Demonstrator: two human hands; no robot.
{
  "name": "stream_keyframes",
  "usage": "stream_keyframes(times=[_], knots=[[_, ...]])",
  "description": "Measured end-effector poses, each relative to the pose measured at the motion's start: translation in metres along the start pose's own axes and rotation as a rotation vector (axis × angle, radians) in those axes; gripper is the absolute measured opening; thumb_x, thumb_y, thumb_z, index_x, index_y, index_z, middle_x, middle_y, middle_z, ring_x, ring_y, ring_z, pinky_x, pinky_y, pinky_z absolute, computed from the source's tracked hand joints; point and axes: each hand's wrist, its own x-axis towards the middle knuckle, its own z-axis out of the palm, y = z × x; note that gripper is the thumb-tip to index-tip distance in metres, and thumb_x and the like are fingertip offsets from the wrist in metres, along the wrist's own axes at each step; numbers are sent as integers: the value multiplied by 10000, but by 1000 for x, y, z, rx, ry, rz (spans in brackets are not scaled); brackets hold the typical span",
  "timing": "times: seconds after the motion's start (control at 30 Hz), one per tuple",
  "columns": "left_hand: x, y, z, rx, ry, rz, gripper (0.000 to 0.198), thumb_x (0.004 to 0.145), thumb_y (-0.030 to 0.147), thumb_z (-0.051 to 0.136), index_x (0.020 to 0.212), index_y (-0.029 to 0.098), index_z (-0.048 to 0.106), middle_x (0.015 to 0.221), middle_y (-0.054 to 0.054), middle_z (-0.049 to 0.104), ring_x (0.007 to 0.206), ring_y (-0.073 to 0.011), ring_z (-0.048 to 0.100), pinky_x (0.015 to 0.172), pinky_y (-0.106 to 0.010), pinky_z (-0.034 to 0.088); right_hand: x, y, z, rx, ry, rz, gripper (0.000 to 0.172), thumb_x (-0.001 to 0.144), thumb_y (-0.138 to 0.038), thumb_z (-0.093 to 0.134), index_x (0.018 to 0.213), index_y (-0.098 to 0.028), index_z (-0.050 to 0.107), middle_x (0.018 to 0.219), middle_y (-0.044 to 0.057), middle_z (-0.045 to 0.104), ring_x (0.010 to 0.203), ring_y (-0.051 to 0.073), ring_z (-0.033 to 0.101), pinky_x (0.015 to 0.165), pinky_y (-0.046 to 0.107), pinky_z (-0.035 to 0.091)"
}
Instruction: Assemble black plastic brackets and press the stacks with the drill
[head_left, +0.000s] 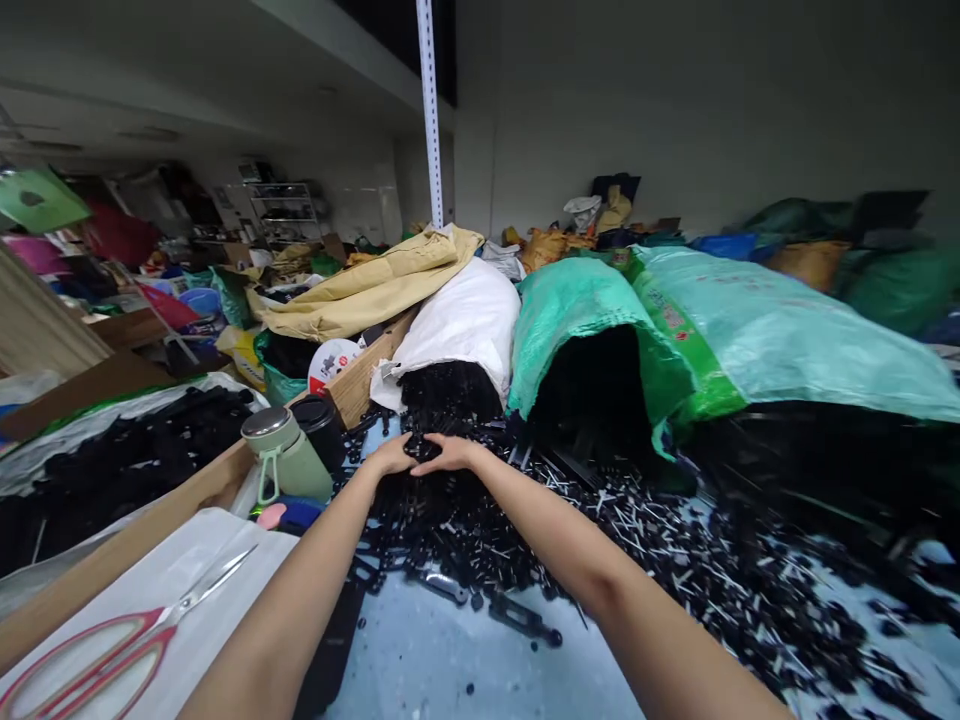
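Observation:
My left hand (391,456) and my right hand (450,453) reach forward and meet near the mouth of a white sack (469,310). Their fingers curve from both sides around a clump of small black plastic parts (421,450); the exact shape of the parts is too dark to make out. More black parts (465,530) lie heaped below my wrists. Just in front of me on the light blue tabletop (450,665) rests a longer black piece (523,618) with a slot in it.
Green sacks (585,290) spill black parts at the right, with many small pale-and-black pieces (675,560) strewn around. On the left are a green flask (289,450), a black cup (319,430), red-handled scissors (161,630) and a wooden edge board (127,540). A perforated metal post (430,110) stands behind.

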Motion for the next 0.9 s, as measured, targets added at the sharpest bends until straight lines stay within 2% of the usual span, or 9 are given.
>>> stream_keyframes(times=[0.07, 0.13, 0.2, 0.3, 0.4, 0.5, 0.7, 0.8, 0.9], knots=[[-16, 2, -9, 29, -18, -4, 619, 555, 260, 644, 1154, 203, 498, 1189, -134, 524, 1134, -333, 428, 911, -464, 333, -29, -2, 3, -27, 71, -66, 925, 529, -550, 690, 1321, -254, 315, 1186, 49, 540, 1073, 235, 499, 865, 286, 383], [-34, 4, -14, 56, -31, -9, 634, 605, 233, 598, 1215, 173, 435, 1278, -171, 427, 1208, -357, 324, 931, -526, 285, -60, 6, -5, -103, 295, -38, 691, 693, -515, 578, 1298, -280, 343, 1088, 21, 598, 1004, 213, 540, 825, 278, 392], [-53, 5, -16, 77, -13, 19, 625, 668, 212, 531, 1268, 159, 364, 1351, -172, 322, 1262, -341, 224, 956, -546, 244, -86, 23, -27, -223, 523, 107, 388, 840, -444, 392, 1188, -292, 469, 1013, 7, 623, 963, 196, 553, 802, 274, 386], [-83, 12, -12, 60, 74, 191, 573, 747, 232, 456, 1295, 144, 313, 1362, -154, 306, 1278, -280, 212, 989, -479, 259, -103, 59, -80, -361, 638, 386, 351, 894, -323, 268, 1092, -223, 540, 1045, 58, 601, 983, 211, 535, 785, 283, 385], [-110, 26, -4, -26, 155, 405, 532, 785, 279, 430, 1284, 125, 326, 1338, -148, 343, 1257, -245, 270, 1004, -414, 281, -88, 91, -129, -379, 647, 468, 371, 879, -232, 284, 1187, -129, 463, 1138, 142, 536, 1066, 243, 476, 813, 317, 376], [-130, 44, 5, -104, 169, 546, 525, 809, 315, 422, 1299, 166, 306, 1357, -126, 317, 1254, -234, 281, 1005, -405, 297, -49, 110, -152, -382, 593, 481, 407, 846, -289, 396, 1210, -114, 449, 1237, 167, 452, 1167, 281, 370, 888, 378, 326], [-143, 62, 23, -105, 45, 643, 540, 828, 375, 417, 1326, 252, 249, 1405, -93, 232, 1270, -242, 247, 995, -425, 313, 13, 143, -153, -347, 375, 546, 552, 786, -472, 461, 1215, -125, 466, 1228, 190, 459, 1158, 342, 370, 907, 548, 226], [-139, 65, 26, -109, -31, 606, 542, 822, 369, 429, 1320, 224, 271, 1411, -107, 211, 1278, -246, 223, 1005, -431, 292, 11, 161, -149, -372, 291, 595, 646, 733, -547, 489, 1208, -109, 478, 1244, 209, 435, 1159, 380, 350, 887, 592, 208], [-138, 68, 27, -124, -107, 545, 550, 815, 365, 430, 1317, 189, 289, 1415, -123, 195, 1290, -238, 184, 1026, -422, 248, -11, 170, -136, -440, 244, 626, 680, 718, -583, 479, 1197, -100, 492, 1263, 208, 417, 1188, 394, 296, 905, 605, 156]])
